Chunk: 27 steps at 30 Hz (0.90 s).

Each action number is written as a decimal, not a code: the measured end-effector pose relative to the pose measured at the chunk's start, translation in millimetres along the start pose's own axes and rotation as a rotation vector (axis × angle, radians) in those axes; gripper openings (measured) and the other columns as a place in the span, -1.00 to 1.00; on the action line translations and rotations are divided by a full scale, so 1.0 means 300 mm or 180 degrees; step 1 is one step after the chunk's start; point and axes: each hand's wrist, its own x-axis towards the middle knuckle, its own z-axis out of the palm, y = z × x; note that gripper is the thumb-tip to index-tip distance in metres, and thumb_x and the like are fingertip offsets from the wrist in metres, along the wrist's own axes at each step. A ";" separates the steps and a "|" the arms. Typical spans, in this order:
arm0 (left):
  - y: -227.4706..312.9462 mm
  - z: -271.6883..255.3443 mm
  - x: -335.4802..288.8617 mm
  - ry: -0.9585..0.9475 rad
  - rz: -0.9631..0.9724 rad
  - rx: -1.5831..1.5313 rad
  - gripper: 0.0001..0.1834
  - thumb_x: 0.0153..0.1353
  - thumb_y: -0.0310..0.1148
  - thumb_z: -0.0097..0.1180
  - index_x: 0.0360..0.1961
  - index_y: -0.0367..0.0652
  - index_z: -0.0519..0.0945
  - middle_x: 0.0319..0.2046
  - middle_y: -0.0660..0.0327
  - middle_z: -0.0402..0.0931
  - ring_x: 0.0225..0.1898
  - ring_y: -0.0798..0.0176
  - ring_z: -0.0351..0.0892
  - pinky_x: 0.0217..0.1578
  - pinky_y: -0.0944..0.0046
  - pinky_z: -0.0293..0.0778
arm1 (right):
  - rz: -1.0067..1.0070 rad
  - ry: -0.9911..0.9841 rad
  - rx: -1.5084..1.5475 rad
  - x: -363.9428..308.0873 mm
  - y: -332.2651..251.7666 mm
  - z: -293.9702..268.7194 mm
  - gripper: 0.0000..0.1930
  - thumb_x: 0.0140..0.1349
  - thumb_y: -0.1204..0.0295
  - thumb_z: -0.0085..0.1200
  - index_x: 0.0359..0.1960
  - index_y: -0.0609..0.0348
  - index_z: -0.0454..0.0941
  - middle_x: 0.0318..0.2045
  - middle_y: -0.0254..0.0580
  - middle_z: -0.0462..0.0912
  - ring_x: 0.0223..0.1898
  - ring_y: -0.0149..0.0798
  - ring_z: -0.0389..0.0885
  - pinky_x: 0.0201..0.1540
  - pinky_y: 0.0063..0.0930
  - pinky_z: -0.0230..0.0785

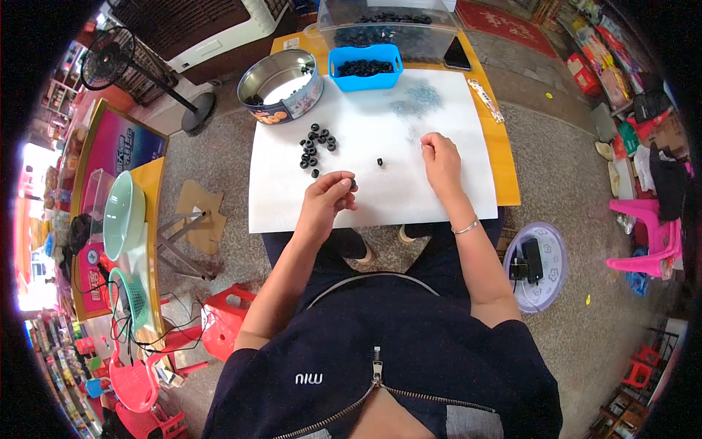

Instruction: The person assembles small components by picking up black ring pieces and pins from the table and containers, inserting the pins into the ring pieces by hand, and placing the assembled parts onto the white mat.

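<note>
Over the front of the white sheet [278, 208], my left hand [327, 203] pinches a small black cap-like piece [353, 184] between thumb and fingertips. My right hand [443, 167] is to the right, its thumb and forefinger closed together; anything between them is too small to make out. Close to those fingertips begins a scatter of tiny see-through pieces [420, 97], thickest toward the back. A single black piece [379, 162] sits on the sheet between my hands. Several more black pieces [310, 150], some with a round hole showing, lie in a loose group beyond my left hand.
Behind the sheet stand a round tin [281, 110], a blue basket [365, 80] of black pieces and a see-through bin [431, 42]. A phone [457, 53] lies at the yellow table's [507, 186] back right. A lilac basin [550, 293] is on the floor at right.
</note>
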 end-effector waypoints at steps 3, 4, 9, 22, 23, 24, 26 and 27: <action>-0.006 0.035 0.001 -0.0013 -0.0088 -0.0067 -0.76 0.26 -0.40 0.01 -0.09 -0.28 0.51 -0.36 0.23 0.50 -0.43 0.42 0.48 -0.33 0.36 0.52 | -0.0198 -0.0030 -0.0432 -0.020 -0.012 -0.027 -0.90 0.05 0.56 0.03 -0.37 0.19 0.52 -0.37 -0.14 0.55 -0.25 -0.07 0.49 -0.16 -0.23 0.30; -0.007 0.045 0.001 -0.0021 -0.0089 -0.0064 -0.76 0.26 -0.40 0.01 -0.09 -0.28 0.51 -0.36 0.23 0.50 -0.43 0.42 0.48 -0.33 0.36 0.52 | -0.0274 0.0011 -0.0745 -0.026 -0.009 -0.036 -0.89 0.05 0.58 0.02 -0.35 0.20 0.52 -0.37 -0.12 0.55 -0.26 -0.07 0.49 -0.16 -0.23 0.30; -0.029 0.049 0.002 -0.0220 -0.0183 -0.0075 -0.76 0.27 -0.39 0.00 -0.09 -0.27 0.52 -0.36 0.23 0.50 -0.42 0.42 0.48 -0.32 0.37 0.52 | 0.0169 0.0123 -0.0217 -0.048 0.015 -0.065 -0.86 0.03 0.60 0.03 -0.33 0.19 0.51 -0.38 -0.12 0.54 -0.27 -0.08 0.48 -0.15 -0.21 0.30; -0.043 0.068 -0.001 -0.0201 -0.0297 -0.0050 -0.77 0.26 -0.39 0.00 -0.11 -0.26 0.53 -0.36 0.23 0.51 -0.44 0.42 0.48 -0.34 0.37 0.51 | 0.0049 0.0000 -0.1014 -0.059 0.034 -0.129 -0.81 0.06 0.49 0.09 -0.24 0.07 0.52 -0.35 -0.27 0.56 -0.22 -0.19 0.47 -0.16 -0.24 0.21; -0.046 0.067 0.001 -0.0189 -0.0185 0.0062 -0.77 0.26 -0.39 0.00 -0.11 -0.26 0.53 -0.36 0.23 0.50 -0.44 0.42 0.48 -0.34 0.37 0.51 | 0.0054 0.0002 -0.1013 -0.064 0.043 -0.132 -0.81 0.06 0.49 0.09 -0.24 0.07 0.52 -0.35 -0.27 0.56 -0.22 -0.19 0.47 -0.16 -0.24 0.21; -0.047 0.067 0.002 -0.0177 -0.0074 0.0174 -0.77 0.26 -0.39 0.00 -0.11 -0.27 0.53 -0.36 0.23 0.50 -0.45 0.42 0.48 -0.34 0.37 0.51 | 0.0111 -0.0001 -0.1106 -0.070 0.056 -0.136 -0.81 0.06 0.49 0.10 -0.24 0.06 0.52 -0.33 -0.28 0.55 -0.20 -0.18 0.46 -0.15 -0.24 0.21; -0.045 0.067 0.004 -0.0113 -0.0092 0.0161 -0.76 0.26 -0.39 0.00 -0.11 -0.27 0.53 -0.36 0.23 0.50 -0.46 0.42 0.48 -0.34 0.38 0.51 | 0.0180 -0.0004 -0.1201 -0.083 0.067 -0.147 -0.80 0.05 0.48 0.10 -0.24 0.05 0.53 -0.32 -0.28 0.54 -0.18 -0.17 0.45 -0.13 -0.23 0.21; -0.043 0.066 0.005 -0.0046 -0.0105 0.0145 -0.76 0.26 -0.39 0.00 -0.11 -0.28 0.53 -0.36 0.23 0.50 -0.46 0.42 0.47 -0.34 0.38 0.50 | 0.0239 -0.0004 -0.1155 -0.095 0.071 -0.153 -0.79 0.05 0.47 0.11 -0.23 0.05 0.54 -0.29 -0.27 0.53 -0.16 -0.16 0.44 -0.12 -0.22 0.21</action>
